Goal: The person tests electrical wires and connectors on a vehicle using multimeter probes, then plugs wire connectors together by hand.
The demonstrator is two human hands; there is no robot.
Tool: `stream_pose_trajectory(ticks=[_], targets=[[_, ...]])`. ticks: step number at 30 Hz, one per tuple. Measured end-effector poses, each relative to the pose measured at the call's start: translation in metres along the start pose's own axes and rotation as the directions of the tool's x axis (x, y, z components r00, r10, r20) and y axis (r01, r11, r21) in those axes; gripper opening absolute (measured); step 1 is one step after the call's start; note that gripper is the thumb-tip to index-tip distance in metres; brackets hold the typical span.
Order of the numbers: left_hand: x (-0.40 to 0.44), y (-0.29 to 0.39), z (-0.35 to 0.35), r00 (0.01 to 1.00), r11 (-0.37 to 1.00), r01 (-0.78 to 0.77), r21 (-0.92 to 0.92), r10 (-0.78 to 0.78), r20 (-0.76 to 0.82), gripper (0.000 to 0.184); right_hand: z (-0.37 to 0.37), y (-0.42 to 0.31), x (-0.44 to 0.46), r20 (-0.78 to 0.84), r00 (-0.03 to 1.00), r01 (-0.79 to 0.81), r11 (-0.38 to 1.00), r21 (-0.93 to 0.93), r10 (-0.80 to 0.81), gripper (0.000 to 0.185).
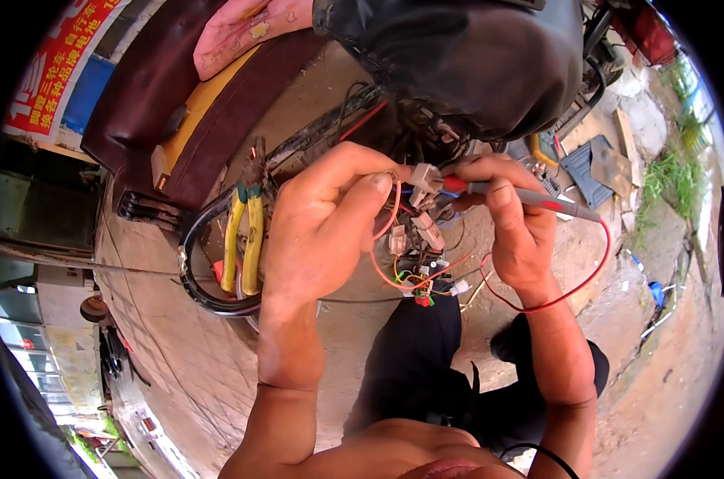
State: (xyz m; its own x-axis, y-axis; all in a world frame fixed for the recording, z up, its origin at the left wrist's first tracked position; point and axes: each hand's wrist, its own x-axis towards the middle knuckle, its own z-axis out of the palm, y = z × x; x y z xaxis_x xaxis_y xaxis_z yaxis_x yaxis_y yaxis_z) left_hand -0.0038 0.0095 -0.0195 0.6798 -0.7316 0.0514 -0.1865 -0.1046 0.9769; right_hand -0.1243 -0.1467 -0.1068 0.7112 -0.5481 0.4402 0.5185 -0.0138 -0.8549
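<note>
My left hand (318, 231) is closed in a pinch on a thin orange wire (398, 199), close beside a pale plastic connector (424, 182). In my right hand (518, 239) is a grey and red test probe (545, 200), held like a pen and pointing left at that connector. Its tip is hidden, so I cannot tell whether it touches metal. From the probe's rear end a red lead (607, 247) loops down below my right hand. Under both hands hangs a bundle of wires with more connectors (430, 231) and small coloured plugs (423, 297).
Pliers with yellow handles (253, 239) stand left of my left hand, by a black curved tube (188, 267). A black-covered vehicle part (474, 64) is above the hands. A maroon seat (218, 136) lies upper left. A dark flat tray (589, 172) sits right.
</note>
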Motion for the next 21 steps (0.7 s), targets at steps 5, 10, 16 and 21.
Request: stream_pose_trajectory(ticks=[5, 10, 16, 21], targets=[[0.000, -0.002, -0.001, 1.000, 0.997, -0.015, 0.077, 0.016, -0.015, 0.018, -0.004, -0.009, 0.004, -0.099, 0.988, 0.107, 0.985, -0.132, -0.120, 0.034], [0.001, -0.009, -0.004, 0.999, 0.990, -0.047, 0.135, 0.043, 0.030, 0.015, 0.009, -0.020, 0.002, -0.119, 0.993, -0.038, 0.978, -0.207, 0.013, 0.021], [-0.002, -0.004, -0.004, 0.989, 0.981, -0.024, 0.195, -0.006, 0.149, 0.012, 0.013, -0.006, 0.013, 0.076, 0.967, 0.240, 0.778, -0.580, -0.242, 0.033], [0.003, -0.018, -0.009, 0.930, 0.897, -0.324, 0.301, 0.243, 0.276, 0.009, 0.023, 0.005, 0.018, 0.017, 0.987, 0.143, 0.844, -0.518, -0.157, 0.033]])
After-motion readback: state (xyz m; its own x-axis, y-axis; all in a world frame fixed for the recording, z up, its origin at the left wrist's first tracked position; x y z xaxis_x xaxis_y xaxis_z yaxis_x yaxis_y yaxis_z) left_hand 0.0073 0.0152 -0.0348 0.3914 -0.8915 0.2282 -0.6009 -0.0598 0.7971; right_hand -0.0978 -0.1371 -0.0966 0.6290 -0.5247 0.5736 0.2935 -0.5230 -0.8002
